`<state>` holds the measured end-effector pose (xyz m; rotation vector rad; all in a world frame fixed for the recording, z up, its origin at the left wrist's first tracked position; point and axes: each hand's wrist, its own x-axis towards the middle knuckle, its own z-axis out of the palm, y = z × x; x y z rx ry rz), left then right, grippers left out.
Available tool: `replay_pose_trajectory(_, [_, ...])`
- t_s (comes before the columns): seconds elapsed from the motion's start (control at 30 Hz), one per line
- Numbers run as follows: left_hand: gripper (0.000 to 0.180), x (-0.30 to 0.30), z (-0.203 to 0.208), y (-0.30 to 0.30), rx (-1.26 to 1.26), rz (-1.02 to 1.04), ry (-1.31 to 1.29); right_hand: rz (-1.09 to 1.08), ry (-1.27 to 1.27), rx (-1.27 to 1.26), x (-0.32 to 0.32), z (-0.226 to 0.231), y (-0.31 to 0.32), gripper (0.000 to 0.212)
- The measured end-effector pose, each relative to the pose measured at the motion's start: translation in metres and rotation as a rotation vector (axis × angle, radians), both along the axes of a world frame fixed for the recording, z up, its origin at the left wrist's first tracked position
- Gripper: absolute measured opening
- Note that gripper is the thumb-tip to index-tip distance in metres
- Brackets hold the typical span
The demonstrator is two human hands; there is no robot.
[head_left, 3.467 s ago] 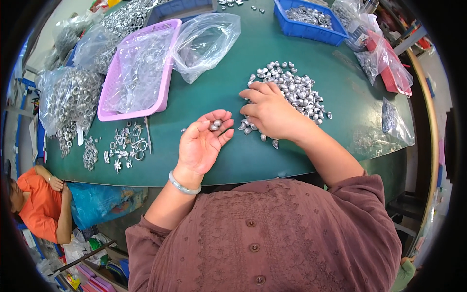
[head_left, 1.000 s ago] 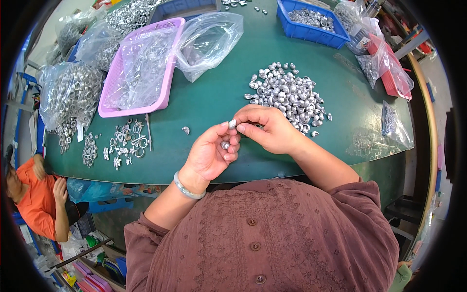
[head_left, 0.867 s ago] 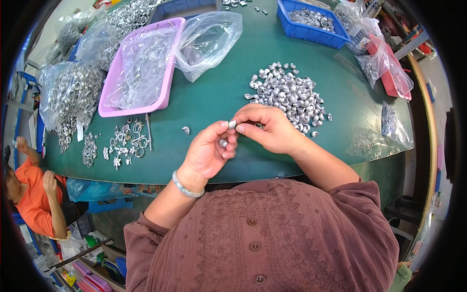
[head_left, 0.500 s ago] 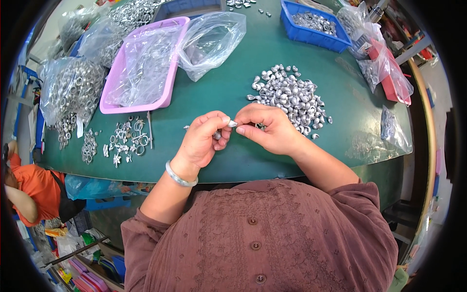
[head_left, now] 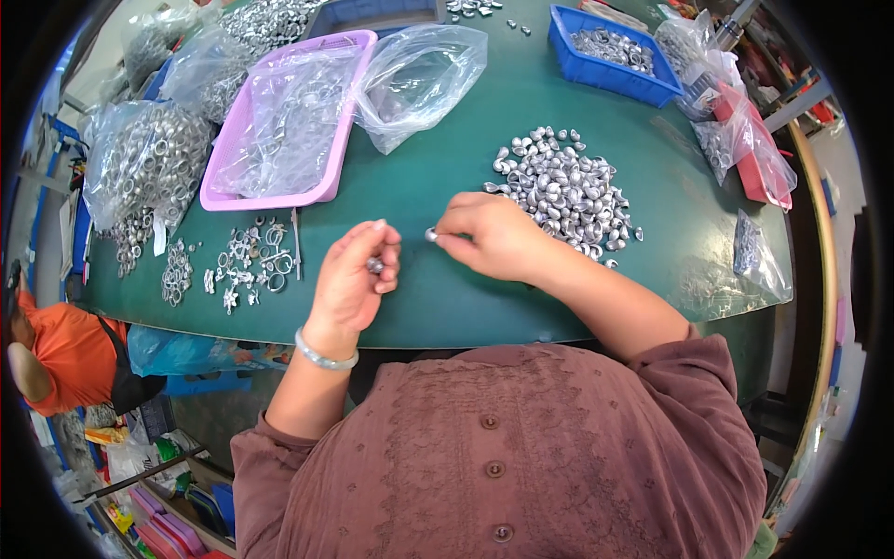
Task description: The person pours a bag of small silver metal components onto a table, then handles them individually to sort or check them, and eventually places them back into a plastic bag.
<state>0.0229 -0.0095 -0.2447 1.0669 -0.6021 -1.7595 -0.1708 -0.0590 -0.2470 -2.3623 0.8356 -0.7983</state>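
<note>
Between thumb and forefinger of my right hand [head_left: 501,238] is pinched a small silver teardrop-shaped metal piece [head_left: 430,235]. To its left, my left hand [head_left: 343,284] is half closed, palm turned inward, its curled fingers holding at least one silver metal piece [head_left: 374,265]. How many lie in that palm is hidden. Just beyond my right hand a pile of similar silver metal pieces [head_left: 568,191] is heaped on the green table [head_left: 419,177]. The two hands are apart, both over the table's near side.
Left of the hands stand a pink basket [head_left: 214,191] lined with clear plastic, a bag of metal rings [head_left: 144,158] and loose castings [head_left: 247,261]. A blue bin [head_left: 610,79] of metal parts sits far right, near a red tray [head_left: 759,177]. Someone in orange [head_left: 70,359] is at the left.
My hands have drawn apart; the left moved left and slightly down. The metal piece that was between both hands' fingertips is now in my right fingers. The whole view shifted slightly.
</note>
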Motion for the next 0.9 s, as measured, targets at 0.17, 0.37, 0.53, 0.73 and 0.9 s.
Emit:
replay_pose_trajectory(0.17, [0.017,0.016,-0.009,0.018,0.031,0.087,0.137,0.067,0.277,-0.324,0.023,-0.021,0.001,0.012])
replay_pose_trajectory(0.37, [0.018,0.018,-0.007,0.019,0.024,0.096,0.17,-0.202,0.55,-0.293,-0.006,0.008,-0.036,0.014])
replay_pose_trajectory(0.53, [0.02,0.0,-0.01,0.024,0.027,0.027,0.201,-0.297,0.654,-0.226,-0.033,-0.004,-0.039,0.014])
replay_pose_trajectory(0.73, [0.018,-0.018,-0.003,0.009,-0.024,-0.031,0.182,-0.148,0.121,0.073,-0.023,0.009,-0.041,0.014])
replay_pose_trajectory(0.9, [0.017,-0.035,0.006,0.007,-0.098,-0.045,0.138,-0.033,-0.116,0.174,-0.016,0.032,-0.002,0.012])
